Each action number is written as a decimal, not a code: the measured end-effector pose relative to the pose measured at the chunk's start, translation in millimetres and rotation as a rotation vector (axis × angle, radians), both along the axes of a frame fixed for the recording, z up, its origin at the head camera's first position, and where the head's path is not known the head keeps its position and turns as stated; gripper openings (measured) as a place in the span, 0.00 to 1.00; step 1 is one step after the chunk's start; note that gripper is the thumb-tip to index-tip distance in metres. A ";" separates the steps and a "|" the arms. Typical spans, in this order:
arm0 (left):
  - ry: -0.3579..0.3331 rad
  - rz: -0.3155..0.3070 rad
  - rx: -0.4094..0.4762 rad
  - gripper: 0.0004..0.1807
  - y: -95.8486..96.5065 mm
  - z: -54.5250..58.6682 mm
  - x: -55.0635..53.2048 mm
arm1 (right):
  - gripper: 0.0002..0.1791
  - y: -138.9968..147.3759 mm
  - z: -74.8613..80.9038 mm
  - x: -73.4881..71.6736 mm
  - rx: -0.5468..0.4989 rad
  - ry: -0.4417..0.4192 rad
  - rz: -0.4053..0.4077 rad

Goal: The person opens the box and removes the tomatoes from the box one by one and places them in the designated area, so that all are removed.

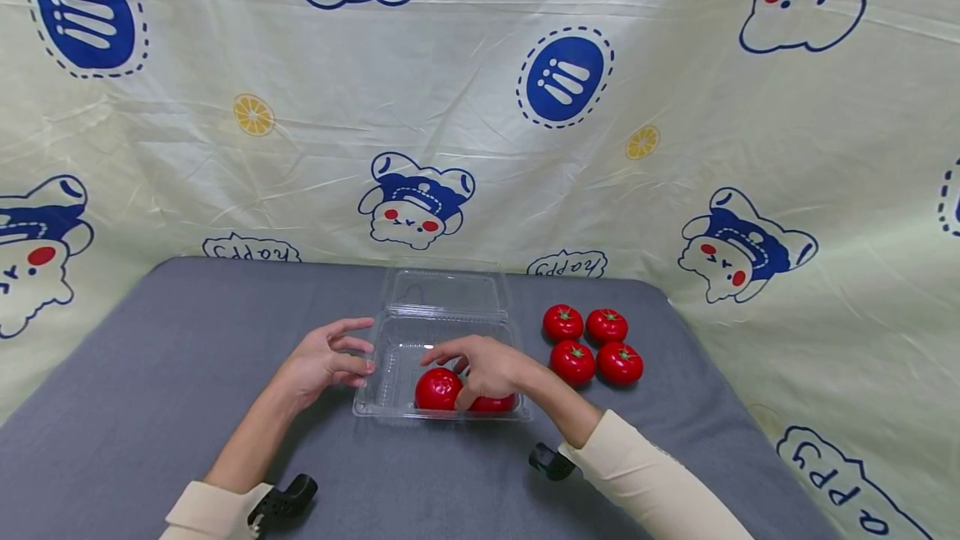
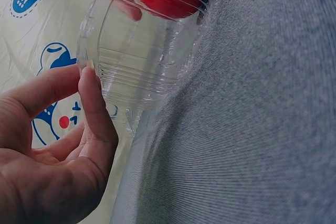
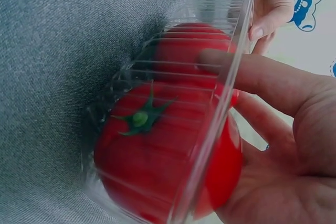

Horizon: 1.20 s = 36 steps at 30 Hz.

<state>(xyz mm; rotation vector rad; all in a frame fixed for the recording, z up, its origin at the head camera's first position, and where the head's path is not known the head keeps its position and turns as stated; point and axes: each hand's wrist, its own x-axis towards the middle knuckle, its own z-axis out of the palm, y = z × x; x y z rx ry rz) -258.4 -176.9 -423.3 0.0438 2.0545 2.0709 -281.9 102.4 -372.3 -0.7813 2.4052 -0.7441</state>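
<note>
A clear plastic clamshell box stands with its lid folded back. Inside, along the front wall, lie two red tomatoes: the left tomato and the right tomato, whose green stem faces the near wall. My right hand reaches over them from the right. Its thumb overlaps the left tomato behind the plastic, and the index finger arches just above that tomato, spread from the thumb. At the box's left side is my left hand, loosely bent fingers apart, fingertips right at the rim.
Several red tomatoes with green stems stand in a cluster on the grey cloth-covered table, right of the box. A pale printed curtain hangs behind and beside the table. A black wrist device is under the right sleeve.
</note>
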 end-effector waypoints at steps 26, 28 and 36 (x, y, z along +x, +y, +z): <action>-0.012 -0.011 0.024 0.42 -0.9 1.3 0.7 | 0.40 -3.7 -4.8 -2.8 0.040 -0.002 0.044; -0.015 -0.012 0.025 0.42 -0.8 1.7 0.8 | 0.40 -3.7 -4.8 -3.0 0.041 0.000 0.047; -0.020 -0.014 0.033 0.42 -1.2 1.4 0.6 | 0.39 -4.9 -4.2 -3.1 0.057 0.022 0.046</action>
